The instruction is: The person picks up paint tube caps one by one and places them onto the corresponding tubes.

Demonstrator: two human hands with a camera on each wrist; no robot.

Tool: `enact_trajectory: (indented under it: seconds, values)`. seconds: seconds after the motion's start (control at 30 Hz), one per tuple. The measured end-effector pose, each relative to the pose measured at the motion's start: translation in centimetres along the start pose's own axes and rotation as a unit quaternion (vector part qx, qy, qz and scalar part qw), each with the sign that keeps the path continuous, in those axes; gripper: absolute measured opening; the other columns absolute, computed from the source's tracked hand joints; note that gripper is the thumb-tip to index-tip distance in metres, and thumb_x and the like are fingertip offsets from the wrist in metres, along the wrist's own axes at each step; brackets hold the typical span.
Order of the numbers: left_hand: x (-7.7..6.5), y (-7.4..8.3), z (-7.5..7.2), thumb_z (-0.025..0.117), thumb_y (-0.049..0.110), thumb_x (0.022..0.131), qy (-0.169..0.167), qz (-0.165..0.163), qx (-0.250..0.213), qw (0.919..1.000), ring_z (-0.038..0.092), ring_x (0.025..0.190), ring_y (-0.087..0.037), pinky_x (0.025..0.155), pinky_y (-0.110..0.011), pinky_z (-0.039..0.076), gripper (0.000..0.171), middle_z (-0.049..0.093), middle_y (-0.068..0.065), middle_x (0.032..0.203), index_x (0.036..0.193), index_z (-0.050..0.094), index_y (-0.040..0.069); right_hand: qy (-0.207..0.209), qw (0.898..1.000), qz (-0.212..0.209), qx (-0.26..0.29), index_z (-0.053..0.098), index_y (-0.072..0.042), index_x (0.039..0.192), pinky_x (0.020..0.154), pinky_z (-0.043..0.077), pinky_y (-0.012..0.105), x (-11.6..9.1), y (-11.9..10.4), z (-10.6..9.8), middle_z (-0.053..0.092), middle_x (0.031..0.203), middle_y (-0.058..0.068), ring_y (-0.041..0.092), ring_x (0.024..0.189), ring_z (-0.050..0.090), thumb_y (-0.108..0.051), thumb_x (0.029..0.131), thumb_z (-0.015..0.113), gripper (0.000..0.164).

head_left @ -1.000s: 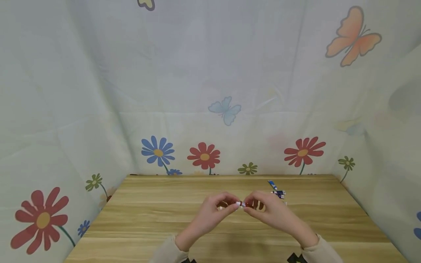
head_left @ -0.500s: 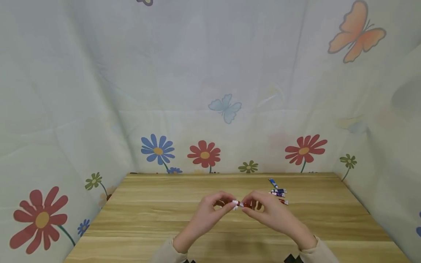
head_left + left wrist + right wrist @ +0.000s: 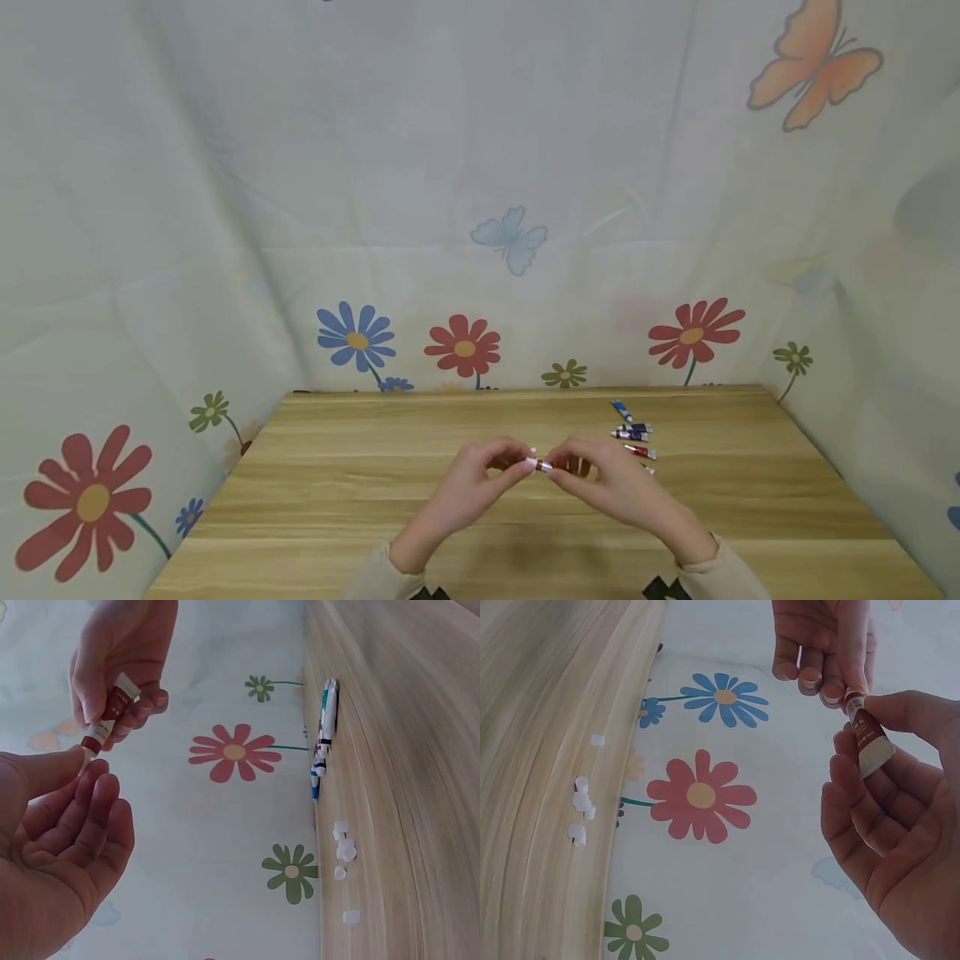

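Observation:
A small dark-red paint tube (image 3: 543,467) with a white end is held above the table between the two hands. My left hand (image 3: 474,486) pinches its narrow white cap end between thumb and forefinger. Round the tube's body, the thumb and fingers of my right hand (image 3: 621,486) hold it; in the right wrist view its flat crimped end (image 3: 877,756) sticks out past them. The left wrist view shows the same tube (image 3: 111,718) tilted, label outward. Most of the cap is hidden by the left fingertips.
Beyond the right hand lie more paint tubes: a blue one (image 3: 622,410), a purple one (image 3: 630,436), a red one (image 3: 640,452) and others partly covered. Several small white caps (image 3: 581,800) are scattered on the wooden table (image 3: 360,500). A flowered cloth (image 3: 405,275) hangs behind.
Both hands have shifted slightly left together with the tube, still gripping its two ends. The red tube on the table, hidden behind the right hand at first, now shows.

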State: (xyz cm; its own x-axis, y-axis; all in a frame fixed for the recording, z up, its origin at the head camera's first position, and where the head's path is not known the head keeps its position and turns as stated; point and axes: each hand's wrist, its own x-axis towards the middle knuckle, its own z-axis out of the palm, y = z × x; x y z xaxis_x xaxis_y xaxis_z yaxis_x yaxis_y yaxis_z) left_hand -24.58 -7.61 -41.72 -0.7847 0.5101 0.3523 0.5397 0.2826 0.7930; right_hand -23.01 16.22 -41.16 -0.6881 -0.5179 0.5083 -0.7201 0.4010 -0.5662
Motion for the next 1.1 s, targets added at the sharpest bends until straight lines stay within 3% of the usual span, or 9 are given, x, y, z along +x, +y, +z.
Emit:
enact_trajectory:
  seconds: [0.23, 0.4, 0.57, 0.83, 0.97, 1.1]
  values:
    - [-0.2, 0.4, 0.1, 0.066, 0.029, 0.099, -0.002, -0.004, -0.007, 1.0, 0.067, 0.088, -0.01, 0.08, -0.03, 0.055, 0.016, 0.073, 0.0, 0.099, 0.108, 0.072, 0.017, 0.002, 1.0, 0.004, 0.025, 0.073, -0.023, 0.108, 0.061, 0.052, 0.027, -0.3, 0.2, 0.2, 0.068, 0.092, -0.016, 0.004, 0.072, 0.057, -0.023, 0.101, 0.064, 0.012]
    - [-0.2, 0.5, 0.3, 0.065, 0.028, 0.1, 0.014, 0.003, -0.007, 0.9999, 0.066, 0.088, -0.01, 0.08, -0.031, 0.055, 0.016, 0.073, 0.0, 0.099, 0.108, 0.071, 0.016, -0.001, 0.999, 0.032, 0.034, 0.074, -0.024, 0.111, 0.062, 0.053, 0.028, -0.2, 0.0, 0.2, 0.07, 0.096, -0.015, 0.005, 0.074, 0.06, -0.026, 0.102, 0.061, 0.015]
    - [-0.1, 0.5, 0.5, 0.065, 0.029, 0.1, 0.044, -0.015, -0.012, 0.9989, 0.066, 0.086, -0.01, 0.08, -0.029, 0.054, 0.015, 0.072, 0.002, 0.098, 0.107, 0.072, 0.017, 0.004, 0.997, 0.058, 0.045, 0.074, -0.024, 0.112, 0.068, 0.055, 0.03, 0.0, -0.3, 0.2, 0.071, 0.1, -0.014, 0.008, 0.08, 0.064, -0.03, 0.103, 0.06, 0.018]
    - [-0.2, 0.5, 0.6, 0.068, 0.034, 0.097, 0.1, -0.026, -0.024, 0.9944, 0.064, 0.084, -0.012, 0.078, -0.029, 0.053, 0.017, 0.07, 0.008, 0.092, 0.103, 0.073, 0.018, 0.065, 0.996, 0.004, 0.053, 0.073, -0.023, 0.113, 0.07, 0.056, 0.029, 0.2, -1.1, 0.7, 0.072, 0.1, -0.008, 0.007, 0.083, 0.065, -0.022, 0.095, 0.071, 0.018]
    - [-0.2, 0.9, 0.6, 0.068, 0.034, 0.097, 0.098, -0.019, -0.027, 0.9946, 0.064, 0.084, -0.012, 0.079, -0.03, 0.053, 0.017, 0.07, 0.008, 0.092, 0.103, 0.073, 0.018, 0.097, 0.994, -0.018, 0.037, 0.074, -0.024, 0.112, 0.067, 0.055, 0.027, 0.1, -1.5, 0.8, 0.071, 0.1, -0.011, 0.007, 0.082, 0.064, -0.018, 0.095, 0.072, 0.019]
    - [-0.4, 1.2, 0.6, 0.069, 0.031, 0.097, 0.086, 0.001, -0.033, 0.9958, 0.065, 0.085, -0.012, 0.08, -0.03, 0.055, 0.014, 0.07, 0.008, 0.093, 0.103, 0.073, 0.018, 0.091, 0.994, -0.011, 0.052, 0.074, -0.022, 0.112, 0.068, 0.057, 0.029, 0.0, -1.6, 0.8, 0.073, 0.103, -0.01, 0.008, 0.083, 0.068, -0.014, 0.098, 0.068, 0.018]
